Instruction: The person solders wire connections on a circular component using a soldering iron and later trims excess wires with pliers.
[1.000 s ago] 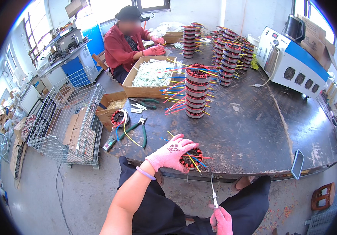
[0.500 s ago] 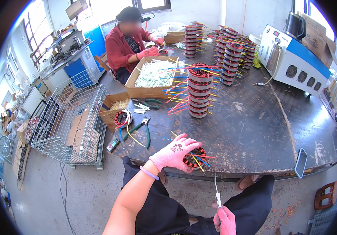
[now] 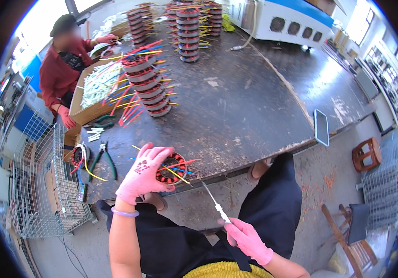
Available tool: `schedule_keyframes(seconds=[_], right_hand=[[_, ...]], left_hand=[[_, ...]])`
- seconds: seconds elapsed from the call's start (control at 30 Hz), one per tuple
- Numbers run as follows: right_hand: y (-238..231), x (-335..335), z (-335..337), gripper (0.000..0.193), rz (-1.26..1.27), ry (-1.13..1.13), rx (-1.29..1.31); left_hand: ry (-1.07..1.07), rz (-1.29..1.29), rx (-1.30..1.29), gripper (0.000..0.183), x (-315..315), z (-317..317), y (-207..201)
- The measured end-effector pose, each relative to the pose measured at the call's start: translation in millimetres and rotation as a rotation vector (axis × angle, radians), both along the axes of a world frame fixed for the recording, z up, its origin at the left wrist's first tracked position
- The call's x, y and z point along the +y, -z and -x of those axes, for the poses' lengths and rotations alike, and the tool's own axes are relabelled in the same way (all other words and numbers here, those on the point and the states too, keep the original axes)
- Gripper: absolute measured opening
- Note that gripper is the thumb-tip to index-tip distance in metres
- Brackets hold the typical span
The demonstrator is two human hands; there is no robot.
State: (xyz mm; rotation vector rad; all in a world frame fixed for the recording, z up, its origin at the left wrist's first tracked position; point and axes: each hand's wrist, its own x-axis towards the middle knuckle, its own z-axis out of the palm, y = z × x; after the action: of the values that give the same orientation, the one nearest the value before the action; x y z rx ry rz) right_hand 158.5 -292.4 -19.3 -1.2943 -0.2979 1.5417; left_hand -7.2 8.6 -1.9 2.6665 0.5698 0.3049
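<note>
My left hand (image 3: pixel 144 174), in a pink glove, is closed round the rim of a motor stator (image 3: pixel 177 176) at the table's front edge. Red winding slots ring the stator, and red, blue and yellow leads stick out of it. In my right hand (image 3: pixel 249 239), also gloved in pink, is a slim tool (image 3: pixel 219 207) with a white grip and a thin metal shaft. The shaft points up and left toward the stator, its tip a short way off the leads. Left of my left hand lie green-handled pliers (image 3: pixel 101 163) and another stator (image 3: pixel 79 154) with white, yellow and red leads.
A tall stack of stators (image 3: pixel 148 85) bristles with leads on the dark table (image 3: pixel 236 97). More stacks stand behind it. An open carton (image 3: pixel 81 112) holds white sleeves. A co-worker (image 3: pixel 67 62) sits beyond it. A light-rimmed tray (image 3: pixel 321 128) lies at the right edge; a wire cage (image 3: pixel 37 185) stands left.
The view has swung right, so the table appears further left. My right hand has raised the slim tool closer to the stator. The co-worker's hand has dropped beside the carton.
</note>
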Motion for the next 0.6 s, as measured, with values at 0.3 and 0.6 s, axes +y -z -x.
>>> schedule_keyframes(seconds=[0.3, 0.6], right_hand=[[8.4, -0.8, 0.7, 0.035, -0.019, -0.059, -0.072], [8.6, 2.6, -0.4, 0.034, -0.043, -0.062, -0.124]], left_hand=[[-0.019, 0.016, 0.056, 0.104, -1.7, -6.0, -2.4], [-0.032, -0.016, 0.052, 0.101, -4.4, -7.3, -4.3]])
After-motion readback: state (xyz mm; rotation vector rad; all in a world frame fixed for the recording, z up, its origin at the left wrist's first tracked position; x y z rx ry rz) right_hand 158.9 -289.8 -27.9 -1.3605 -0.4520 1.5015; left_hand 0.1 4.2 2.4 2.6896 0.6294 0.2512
